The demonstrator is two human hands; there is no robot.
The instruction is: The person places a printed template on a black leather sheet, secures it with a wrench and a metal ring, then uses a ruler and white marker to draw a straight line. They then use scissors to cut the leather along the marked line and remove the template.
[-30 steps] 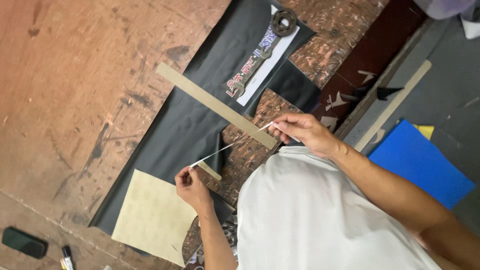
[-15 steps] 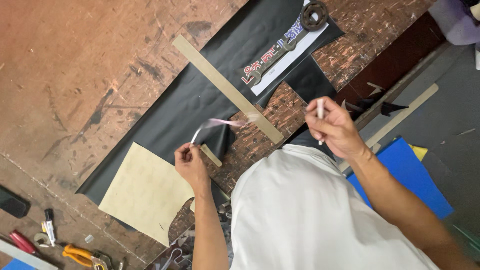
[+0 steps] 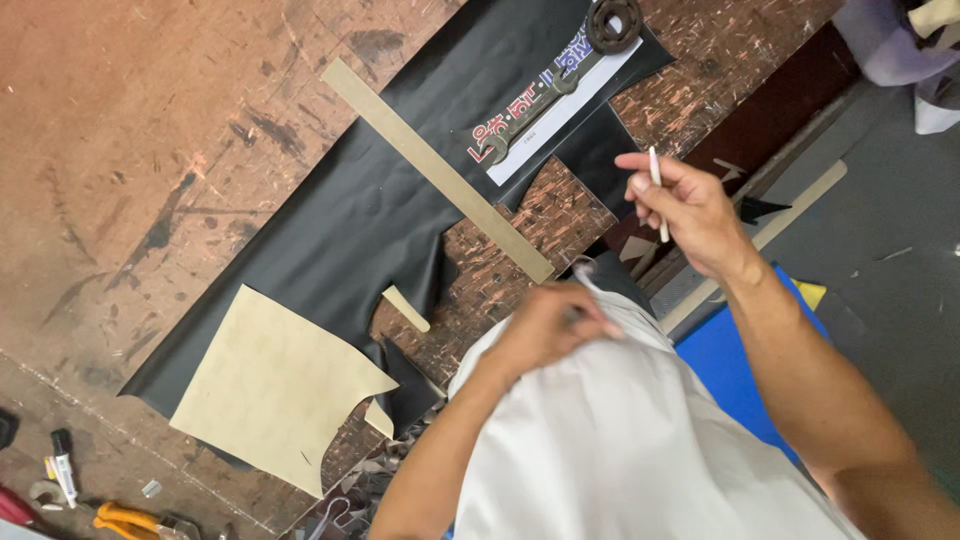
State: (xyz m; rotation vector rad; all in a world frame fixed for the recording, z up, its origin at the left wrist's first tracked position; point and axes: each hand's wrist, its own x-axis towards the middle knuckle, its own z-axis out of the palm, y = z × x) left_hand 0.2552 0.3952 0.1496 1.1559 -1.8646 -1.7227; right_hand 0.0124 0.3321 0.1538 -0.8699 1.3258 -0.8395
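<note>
While the right hand (image 3: 690, 215) pinches a thin white stick (image 3: 657, 190) upright above the surface (image 3: 150, 150) edge, the left hand (image 3: 550, 325) is clenched on the white shirt (image 3: 640, 440) at the chest. Black sheet (image 3: 370, 200) lies beyond, with a tan strip (image 3: 435, 170) across it and a tan pattern (image 3: 275, 385) on its near end.

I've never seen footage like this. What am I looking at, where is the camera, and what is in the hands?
There is no machine here: a person works bare-handed, and one camera on their head looks down. The right hand pinches a thin white stick, perhaps a marking pencil. The left hand is drawn in against their white shirt; I cannot tell whether its grip holds anything. On the worn wooden table lie a black sheet, a long tan strip, a tan pattern piece and a dark wrench.
</note>
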